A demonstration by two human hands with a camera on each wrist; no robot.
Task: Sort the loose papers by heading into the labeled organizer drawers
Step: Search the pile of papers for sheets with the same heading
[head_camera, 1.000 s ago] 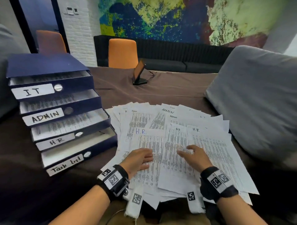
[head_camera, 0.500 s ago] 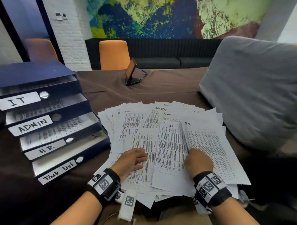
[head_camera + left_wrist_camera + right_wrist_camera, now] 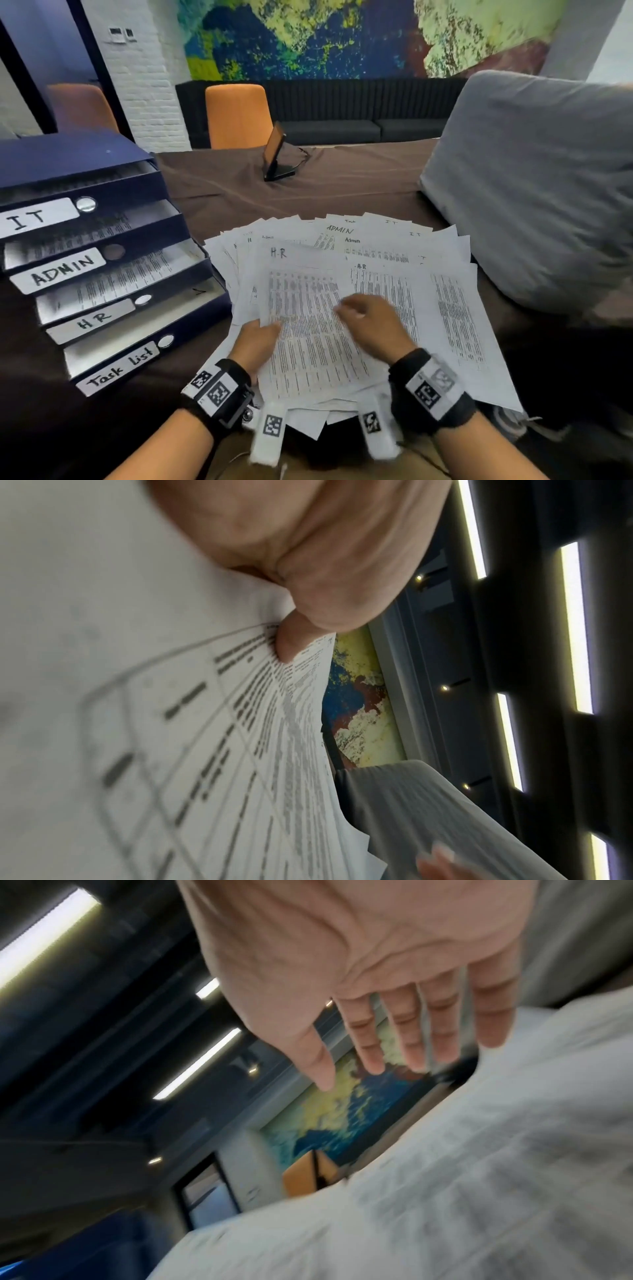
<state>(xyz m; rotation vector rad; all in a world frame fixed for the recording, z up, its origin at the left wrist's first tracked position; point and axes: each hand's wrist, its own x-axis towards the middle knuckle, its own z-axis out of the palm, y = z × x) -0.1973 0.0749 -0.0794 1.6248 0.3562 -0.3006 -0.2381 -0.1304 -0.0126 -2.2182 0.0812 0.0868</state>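
Note:
A fan of printed papers [image 3: 376, 246] headed H.R, Admin and IT lies on the brown table. An H.R sheet [image 3: 301, 308] is raised off the pile at its left edge, where my left hand [image 3: 257, 342] pinches it; the left wrist view shows the thumb [image 3: 291, 639] pressed on the paper [image 3: 171, 723]. My right hand [image 3: 370, 325] hovers over the sheets with straight fingers [image 3: 411, 1031] and holds nothing. At the left stands the blue organizer [image 3: 68, 161], its drawers pulled out and labeled IT [image 3: 34, 216], ADMIN [image 3: 61, 270], HR [image 3: 92, 320] and Task list [image 3: 120, 365].
A grey cushion [image 3: 534, 178] bulks at the right, close to the papers. A small dark stand [image 3: 277, 154] sits at the table's far middle. Orange chairs [image 3: 236, 113] and a black sofa [image 3: 342, 130] are behind the table.
My left hand went from lying flat on the papers to pinching the H.R sheet's left edge and lifting it. My right hand moved left over the pile and its fingers straightened.

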